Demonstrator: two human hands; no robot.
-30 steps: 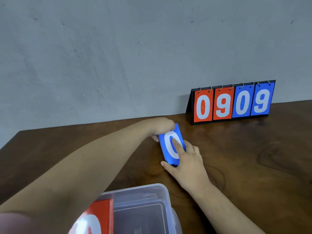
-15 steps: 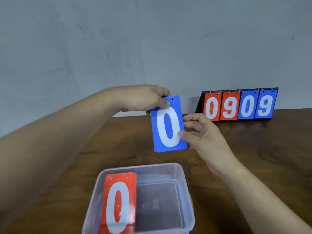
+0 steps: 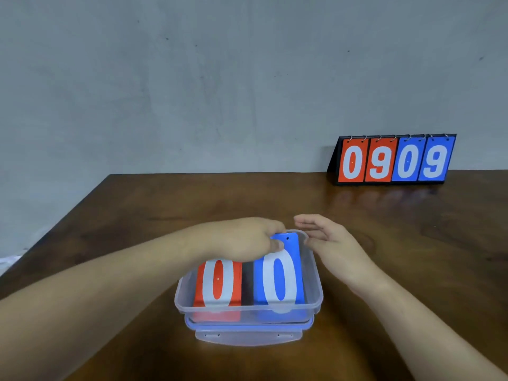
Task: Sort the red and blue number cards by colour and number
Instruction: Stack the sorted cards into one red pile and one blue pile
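Table (image 3: 384, 243): tub (image 3: 312, 276) holds red cards (image 3: 218, 281); left hand (image 3: 247, 240) pinches blue cards (image 3: 279, 276) inside; right hand (image 3: 330, 243) relaxed

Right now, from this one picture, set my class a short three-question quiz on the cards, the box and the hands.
1. True or false: the right hand has a grip on the blue card.
2. The scoreboard at the back reads: A 0909, B 9090, C 0099?
3. Fill in: inside the clear box, the red card lies to the ___ of the blue card.
Key: 1 false, the left hand pinches it; the right hand is open. 2 A. 3 left.
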